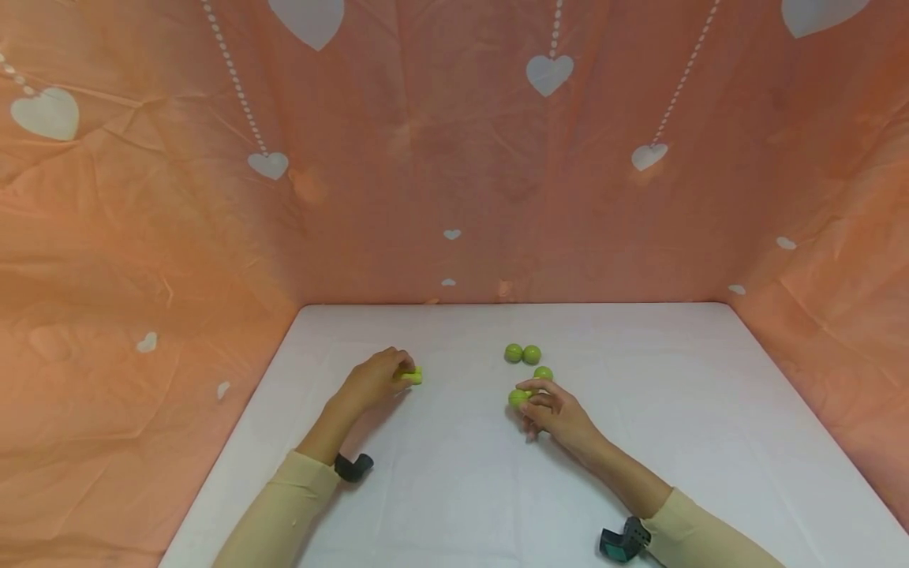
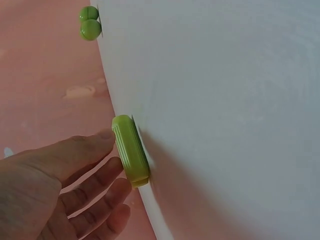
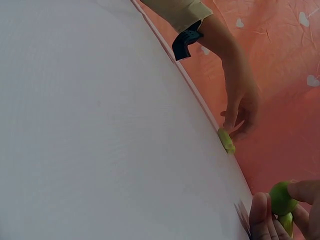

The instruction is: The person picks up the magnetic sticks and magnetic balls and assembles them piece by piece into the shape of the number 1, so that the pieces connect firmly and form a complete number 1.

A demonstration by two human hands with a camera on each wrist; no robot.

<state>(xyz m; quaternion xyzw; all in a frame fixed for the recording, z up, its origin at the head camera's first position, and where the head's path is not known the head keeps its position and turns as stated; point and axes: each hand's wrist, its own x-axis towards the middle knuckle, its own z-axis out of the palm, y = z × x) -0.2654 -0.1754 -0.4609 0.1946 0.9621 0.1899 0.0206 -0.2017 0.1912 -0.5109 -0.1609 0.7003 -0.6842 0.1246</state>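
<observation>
My left hand [image 1: 379, 377] pinches a short, ridged yellow-green bar [image 2: 131, 152] near the table's left-middle; the thumb tip and fingertips are at its side. Its narrower end [image 1: 416, 376] sticks out past the fingers in the head view. My right hand [image 1: 561, 418] holds a green ball [image 1: 519, 398] between thumb and fingers. In the right wrist view the held ball [image 3: 283, 198] has a ridged lighter bar [image 3: 286, 223] just under it, partly hidden by fingers. Another green ball [image 1: 543, 373] shows right behind these fingers, in line with that bar.
Two green balls [image 1: 522, 354] lie side by side beyond the right hand, seams visible in the left wrist view. The white table [image 1: 454, 489] is enclosed by an orange cloth [image 1: 454, 173] with white hearts. Dark devices [image 1: 353, 467] are worn on both wrists.
</observation>
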